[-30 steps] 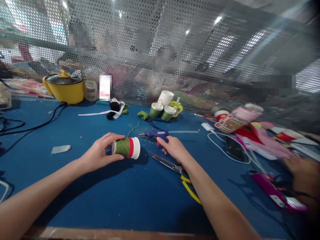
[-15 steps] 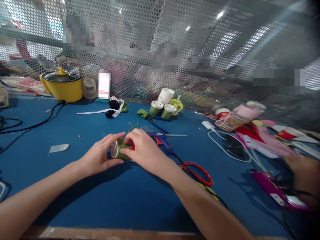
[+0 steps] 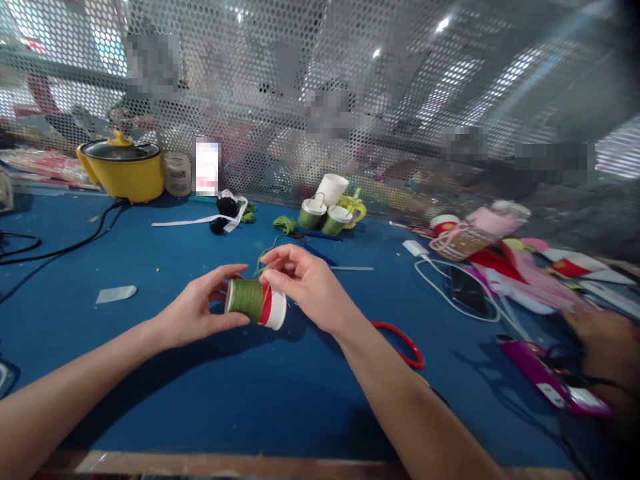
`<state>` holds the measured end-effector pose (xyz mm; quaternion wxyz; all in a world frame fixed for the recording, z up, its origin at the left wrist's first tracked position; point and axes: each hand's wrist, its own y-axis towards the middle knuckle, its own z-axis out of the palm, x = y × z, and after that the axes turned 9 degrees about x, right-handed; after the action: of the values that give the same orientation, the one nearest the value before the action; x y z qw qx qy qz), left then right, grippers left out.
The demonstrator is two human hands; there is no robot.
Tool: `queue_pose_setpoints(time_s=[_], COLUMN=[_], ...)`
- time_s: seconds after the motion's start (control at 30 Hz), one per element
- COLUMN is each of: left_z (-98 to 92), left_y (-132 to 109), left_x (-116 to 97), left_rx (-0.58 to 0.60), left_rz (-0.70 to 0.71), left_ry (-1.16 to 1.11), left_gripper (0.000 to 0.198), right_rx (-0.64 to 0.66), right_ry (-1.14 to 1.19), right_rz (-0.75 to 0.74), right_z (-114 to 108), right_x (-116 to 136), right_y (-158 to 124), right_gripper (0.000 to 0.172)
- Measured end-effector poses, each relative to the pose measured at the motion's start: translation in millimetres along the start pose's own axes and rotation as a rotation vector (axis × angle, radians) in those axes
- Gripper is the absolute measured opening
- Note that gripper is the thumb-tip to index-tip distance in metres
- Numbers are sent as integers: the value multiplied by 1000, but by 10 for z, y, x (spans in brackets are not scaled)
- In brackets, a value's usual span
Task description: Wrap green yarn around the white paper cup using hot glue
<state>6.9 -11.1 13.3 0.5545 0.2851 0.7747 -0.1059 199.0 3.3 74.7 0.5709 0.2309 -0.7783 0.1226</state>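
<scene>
My left hand (image 3: 200,311) grips a paper cup (image 3: 256,303) lying on its side just above the blue table (image 3: 210,393). The cup is wrapped in green cord with a red band and a white rim toward the right. My right hand (image 3: 305,283) is beside the cup's rim, its thumb and forefinger pinched on the green cord (image 3: 265,255) that trails away toward a green bundle (image 3: 285,225) farther back.
Red-handled scissors (image 3: 403,343) lie right of my right forearm. Finished green cups (image 3: 325,217) stand at the back, with a yellow pot (image 3: 123,170) at back left. A white cable (image 3: 450,290), phone and pink clutter fill the right, where another person's hand (image 3: 603,343) rests. A perforated metal screen (image 3: 350,100) closes off the back.
My right hand left the blue glue gun, came over to the cup, then lifted and pinched the green cord. The left hand kept its hold on the cup, which turned slightly.
</scene>
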Motion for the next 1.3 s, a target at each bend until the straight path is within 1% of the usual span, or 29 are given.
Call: queue_pose_setpoints(time_s=[0.07,0.17,0.23,0.37,0.5,0.77,1.0,1.3], left_z=[3,5,6,7,5,-14,-16,-10], left_y=[-1,-9,-15,-25,-32,-65,-77,-90], left_x=[-11,-36,-49,-48,-37,-75,-100,-66], left_rx=[16,43,52,44,39,39,26,40], left_rz=[-35,-63,-52,35,145,313,387,427], left_ry=[-46,-48,-21,28,103,316,451,502], left_gripper=[58,52,50,48,46,48,44,45], right_rx=[5,-25,-53,-82,-78,-57,-28,15], right_ry=[86,130,143,146,112,101,64,10], right_rz=[-9,-6,-16,-13,10,82,135,165], right_z=[-23,-37,-39,-43,-43,-37,-28,-34], right_x=[-32,-82,-113,-157,-175,-175,-184,-176], right_y=[22,53,70,89,86,84,83,71], right_gripper=[11,8,8,8,8,9,8,7])
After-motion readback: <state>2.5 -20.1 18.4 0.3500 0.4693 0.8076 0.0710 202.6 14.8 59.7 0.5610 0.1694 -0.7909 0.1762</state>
